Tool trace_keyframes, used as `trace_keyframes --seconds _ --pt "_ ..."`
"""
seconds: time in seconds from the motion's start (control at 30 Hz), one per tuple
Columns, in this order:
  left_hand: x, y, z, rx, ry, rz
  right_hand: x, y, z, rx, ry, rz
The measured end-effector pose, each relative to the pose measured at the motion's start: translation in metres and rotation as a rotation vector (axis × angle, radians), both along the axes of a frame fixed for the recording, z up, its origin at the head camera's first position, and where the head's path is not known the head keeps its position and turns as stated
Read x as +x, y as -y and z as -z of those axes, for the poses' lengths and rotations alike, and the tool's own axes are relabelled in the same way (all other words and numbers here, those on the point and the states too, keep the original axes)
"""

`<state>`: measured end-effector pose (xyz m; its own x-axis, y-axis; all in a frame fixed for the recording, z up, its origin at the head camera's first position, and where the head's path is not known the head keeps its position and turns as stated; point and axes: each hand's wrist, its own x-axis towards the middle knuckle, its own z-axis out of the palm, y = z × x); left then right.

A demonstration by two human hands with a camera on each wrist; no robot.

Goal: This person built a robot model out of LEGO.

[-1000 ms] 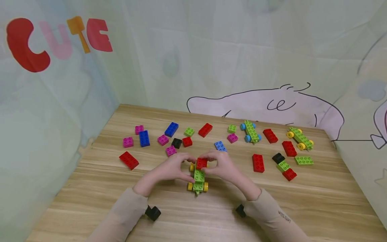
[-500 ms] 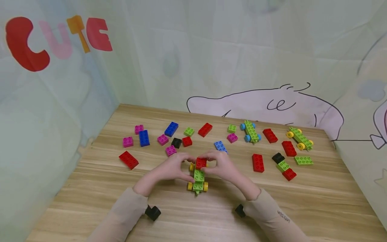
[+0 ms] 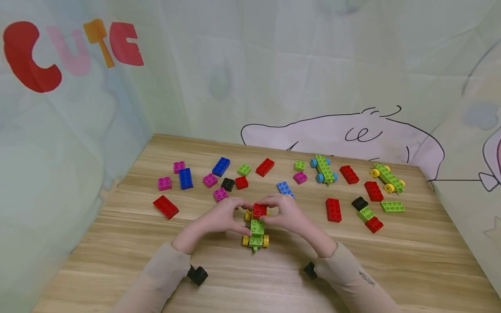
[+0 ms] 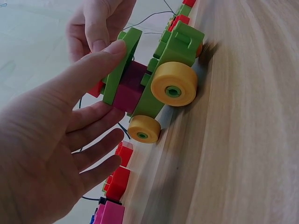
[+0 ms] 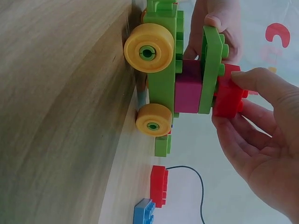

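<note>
Red brick (image 3: 259,211): pinched by the right hand (image 3: 287,213), grip closed, over green plate. Green plate (image 3: 257,227): held by the left hand (image 3: 225,215), grip part-spread around it. Wheeled base (image 3: 256,241): on tabletop (image 3: 258,282), midway between left and right edges. Magenta brick (image 5: 188,88), between plate and base: visible in both wrist views, hidden in head view.

a blue-wheeled base (image 3: 325,169) stands near a red brick (image 3: 349,174).
</note>
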<state>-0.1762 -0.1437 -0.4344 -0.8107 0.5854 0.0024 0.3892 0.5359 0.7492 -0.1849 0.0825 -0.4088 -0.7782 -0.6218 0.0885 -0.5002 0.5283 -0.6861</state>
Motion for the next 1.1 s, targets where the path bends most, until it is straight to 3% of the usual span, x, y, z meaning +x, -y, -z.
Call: trace_keyframes --seconds 0.57,1.1 --pt "-0.0017 0.0004 0.0035 0.005 0.016 -0.010 0.0007 0.0004 -0.0013 0.006 -0.010 -0.012" --pt "-0.0020 -0.0002 0.0024 0.004 0.025 -0.011 -0.0020 0.0003 -0.0051 0.026 0.036 -0.010"
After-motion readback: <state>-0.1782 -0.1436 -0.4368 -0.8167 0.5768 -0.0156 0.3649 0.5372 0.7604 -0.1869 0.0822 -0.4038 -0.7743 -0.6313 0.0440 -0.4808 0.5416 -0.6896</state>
